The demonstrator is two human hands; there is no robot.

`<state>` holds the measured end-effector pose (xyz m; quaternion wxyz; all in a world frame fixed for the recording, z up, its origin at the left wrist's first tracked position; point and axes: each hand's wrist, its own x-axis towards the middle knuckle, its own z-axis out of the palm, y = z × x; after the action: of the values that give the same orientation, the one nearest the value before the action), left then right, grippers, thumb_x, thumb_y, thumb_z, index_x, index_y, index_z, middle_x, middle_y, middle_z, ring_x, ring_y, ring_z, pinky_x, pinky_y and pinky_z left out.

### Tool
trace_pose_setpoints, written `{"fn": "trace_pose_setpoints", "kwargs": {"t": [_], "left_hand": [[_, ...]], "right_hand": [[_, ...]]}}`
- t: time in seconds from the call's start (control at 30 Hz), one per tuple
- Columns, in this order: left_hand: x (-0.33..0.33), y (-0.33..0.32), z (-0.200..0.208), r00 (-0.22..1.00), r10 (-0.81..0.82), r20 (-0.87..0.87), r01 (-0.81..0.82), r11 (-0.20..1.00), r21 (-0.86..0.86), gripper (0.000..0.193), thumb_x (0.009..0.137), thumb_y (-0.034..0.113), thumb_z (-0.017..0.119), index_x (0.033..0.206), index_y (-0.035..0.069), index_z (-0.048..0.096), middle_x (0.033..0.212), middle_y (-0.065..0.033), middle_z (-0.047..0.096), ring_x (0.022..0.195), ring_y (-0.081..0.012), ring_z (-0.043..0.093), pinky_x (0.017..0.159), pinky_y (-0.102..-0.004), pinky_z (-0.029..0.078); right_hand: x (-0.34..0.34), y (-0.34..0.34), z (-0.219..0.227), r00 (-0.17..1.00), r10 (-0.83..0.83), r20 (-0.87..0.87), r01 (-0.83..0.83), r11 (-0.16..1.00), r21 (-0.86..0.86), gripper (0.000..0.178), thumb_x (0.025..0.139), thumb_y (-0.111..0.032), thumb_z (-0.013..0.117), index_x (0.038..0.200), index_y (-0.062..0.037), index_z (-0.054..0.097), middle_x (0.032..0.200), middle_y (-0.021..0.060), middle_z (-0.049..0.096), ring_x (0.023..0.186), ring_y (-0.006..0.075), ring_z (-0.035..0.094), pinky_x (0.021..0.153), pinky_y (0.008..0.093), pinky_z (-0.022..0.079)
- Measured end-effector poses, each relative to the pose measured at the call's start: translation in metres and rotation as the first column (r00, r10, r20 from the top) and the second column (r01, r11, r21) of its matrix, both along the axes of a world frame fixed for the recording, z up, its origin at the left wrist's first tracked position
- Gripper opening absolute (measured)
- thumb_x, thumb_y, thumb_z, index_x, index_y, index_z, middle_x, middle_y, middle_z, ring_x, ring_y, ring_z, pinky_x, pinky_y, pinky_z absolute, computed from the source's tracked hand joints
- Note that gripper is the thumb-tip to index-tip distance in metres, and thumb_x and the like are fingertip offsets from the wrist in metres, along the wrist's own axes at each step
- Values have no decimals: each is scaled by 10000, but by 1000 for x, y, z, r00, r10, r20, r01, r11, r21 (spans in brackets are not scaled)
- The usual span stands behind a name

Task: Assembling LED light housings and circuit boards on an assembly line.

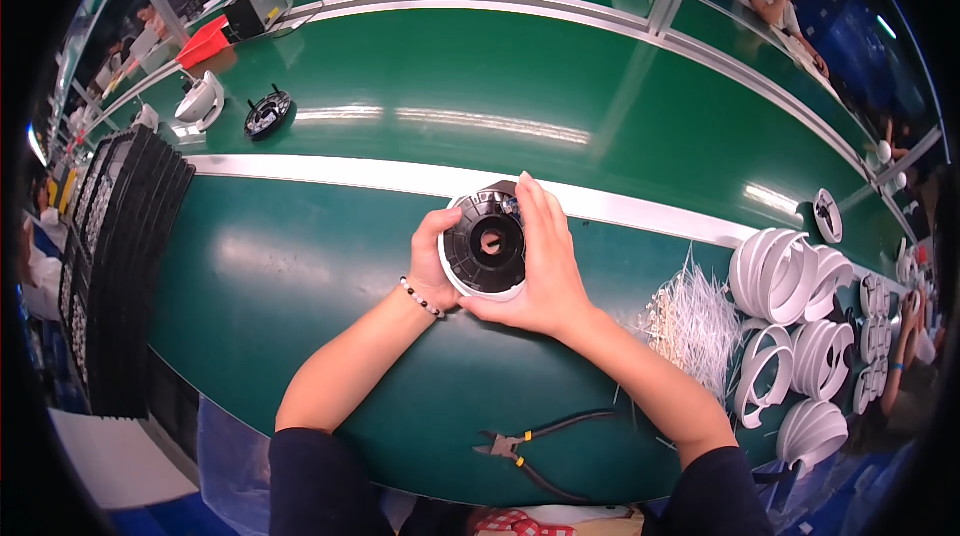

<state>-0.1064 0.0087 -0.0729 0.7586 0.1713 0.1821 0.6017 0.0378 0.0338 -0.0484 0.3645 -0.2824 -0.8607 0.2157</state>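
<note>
A round black housing (468, 258) with a white rim is held above the green bench, its flat face with a central hole turned up. My left hand (430, 261) is closed round its left edge, thumb near the top. Long fingers of my right hand (550, 271) press along its right side, with the thumb below it. What lies under the housing is hidden. Diagonal cutters (508, 445) with black and yellow handles lie on the bench nearer to me, apart from both hands.
White cable ties (690, 326) lie piled at right, beside stacked white rings (770, 276). Black trays (125, 276) are stacked at left. Across a white strip (350, 174) sit a black round part (268, 114), a white domed unit (200, 101) and a red bin (205, 44). People work beyond.
</note>
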Motion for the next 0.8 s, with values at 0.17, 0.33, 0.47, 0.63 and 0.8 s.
{"fn": "trace_pose_setpoints", "kwargs": {"t": [0.17,0.33,0.47,0.63,0.8], "left_hand": [[9,-3,10,973,204,-107,-214,972,-94,494,732,342,474,1112,26,475,1058,-132,555,963,-245,548,843,-358,454],[13,-2,6,961,254,-113,-264,961,-82,463,755,346,464,1095,33,483,1056,-129,555,958,-243,550,835,-361,455],[12,2,7,960,245,-132,-254,966,-54,457,791,379,428,1068,26,511,1034,-131,568,952,-237,553,836,-357,456],[1,6,22,990,112,-88,-130,964,-234,530,802,424,414,1126,7,463,1074,-142,546,970,-262,548,874,-389,442],[-13,1,15,996,-53,-74,28,953,-303,529,823,411,341,1119,-10,464,1041,-162,554,906,-262,577,761,-357,502]], "right_hand": [[-13,-6,-3,977,-210,33,213,966,-149,1090,469,-411,764,1302,-11,186,1306,194,285,1210,352,272,925,462,291],[-13,-9,-9,971,-235,39,238,962,-136,1083,483,-420,756,1299,1,181,1305,209,277,1209,358,269,926,466,281],[-11,-13,-20,976,-214,-31,209,970,-124,1108,531,-462,750,1315,17,132,1337,254,202,1244,416,185,996,492,197],[16,-1,-2,997,83,-1,-83,996,30,931,577,-95,734,1326,-86,180,1346,139,280,1237,329,288,1023,512,165],[30,4,22,977,189,-102,-154,948,278,408,566,40,670,955,-41,577,974,91,603,962,278,565,887,416,427]]}}
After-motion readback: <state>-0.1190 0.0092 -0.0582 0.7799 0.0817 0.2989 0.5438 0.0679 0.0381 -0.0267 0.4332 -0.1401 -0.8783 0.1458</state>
